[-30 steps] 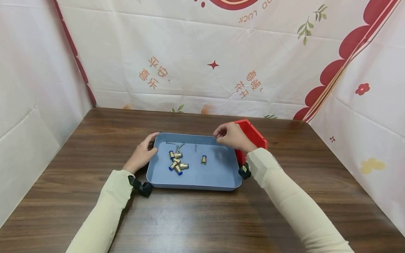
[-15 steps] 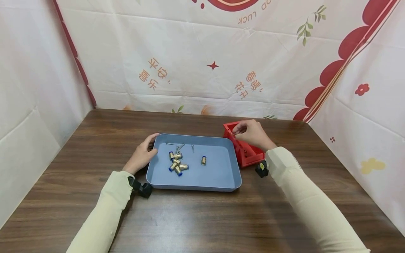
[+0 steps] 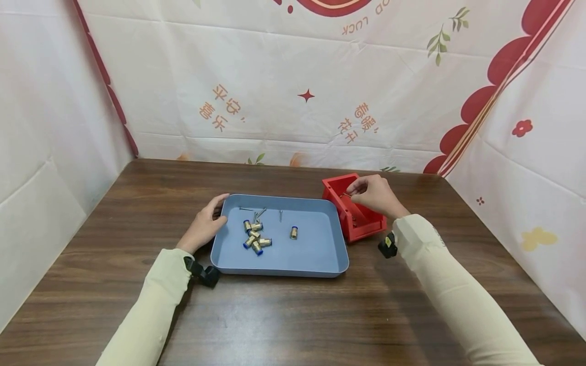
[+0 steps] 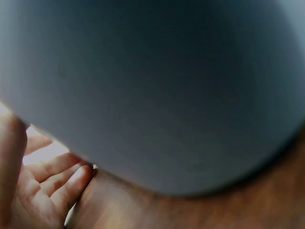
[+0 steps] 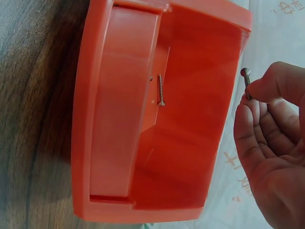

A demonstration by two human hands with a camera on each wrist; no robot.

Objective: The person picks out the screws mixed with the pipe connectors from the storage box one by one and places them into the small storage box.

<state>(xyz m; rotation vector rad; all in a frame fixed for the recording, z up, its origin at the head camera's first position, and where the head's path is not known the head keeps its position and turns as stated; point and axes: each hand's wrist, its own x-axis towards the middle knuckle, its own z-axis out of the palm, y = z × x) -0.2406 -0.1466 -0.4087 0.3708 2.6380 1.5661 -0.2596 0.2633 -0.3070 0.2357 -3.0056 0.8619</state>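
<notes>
My right hand [image 3: 377,195] pinches a screw [image 5: 247,83] between thumb and fingertips, above the red bin [image 3: 364,233]. In the right wrist view another screw [image 5: 160,90] lies inside that bin. My left hand [image 3: 202,227] rests at the left side of the blue-grey tray [image 3: 316,249], its fingers loosely extended along the outer wall. Within the tray, several brass push-in fittings [image 3: 254,234] with blue collars are clustered at left, and one single fitting [image 3: 294,233] stands apart. Several screws lie behind them, including a lone screw [image 3: 281,216] further right.
The red bin stands against the tray's right side on a brown wooden table [image 3: 284,315]. A printed white cloth [image 3: 274,66] hangs behind the table and along its sides. The tray's wall [image 4: 157,119] fills most of the left wrist view.
My right hand has moved right from the tray's far edge to over the red bin, carrying the screw. The bin is now more visible. My left hand has stayed at the tray.
</notes>
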